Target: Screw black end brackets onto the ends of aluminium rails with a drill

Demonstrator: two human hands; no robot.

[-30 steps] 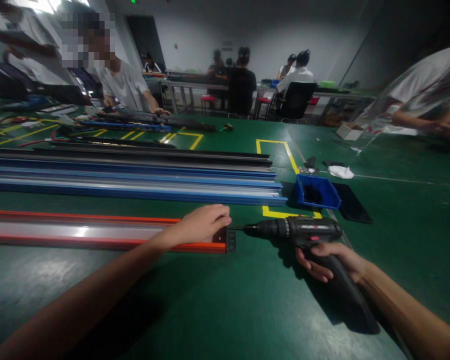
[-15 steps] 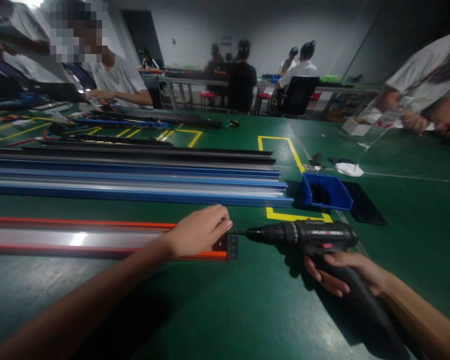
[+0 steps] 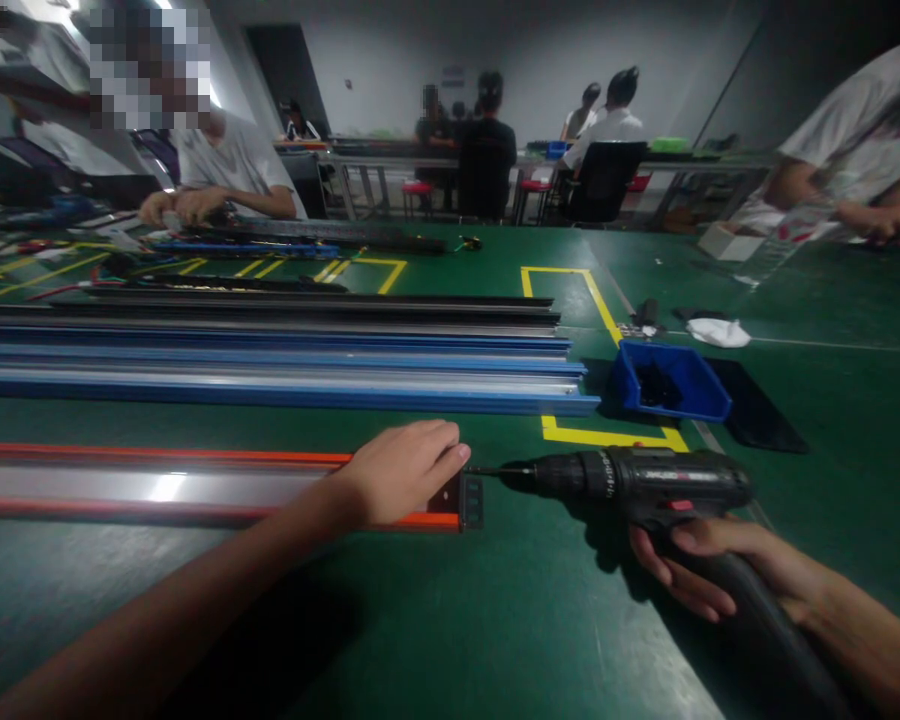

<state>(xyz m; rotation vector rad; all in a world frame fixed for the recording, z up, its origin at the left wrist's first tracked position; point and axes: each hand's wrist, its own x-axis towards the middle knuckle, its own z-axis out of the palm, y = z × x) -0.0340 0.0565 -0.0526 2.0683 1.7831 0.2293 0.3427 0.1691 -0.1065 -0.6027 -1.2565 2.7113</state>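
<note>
One head-worn camera looks forward and down across a green table (image 3: 495, 620), close above the near end of an orange rail (image 3: 195, 487) that crosses from the left edge to mid-frame. The wearer's left hand (image 3: 401, 470) grips that end. The right hand (image 3: 709, 570), gripping a drill (image 3: 645, 480), sits just right of it, and both forearms enter from the bottom corners. Beyond the rail lie blue rails (image 3: 270, 370), and people sit far behind them.

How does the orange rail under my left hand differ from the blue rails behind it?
The orange rail lies alone, your left hand on its end, the drill bit at its end cap; the blue rails lie side by side, untouched, and reach farther right. Both have silvery middles.
</note>
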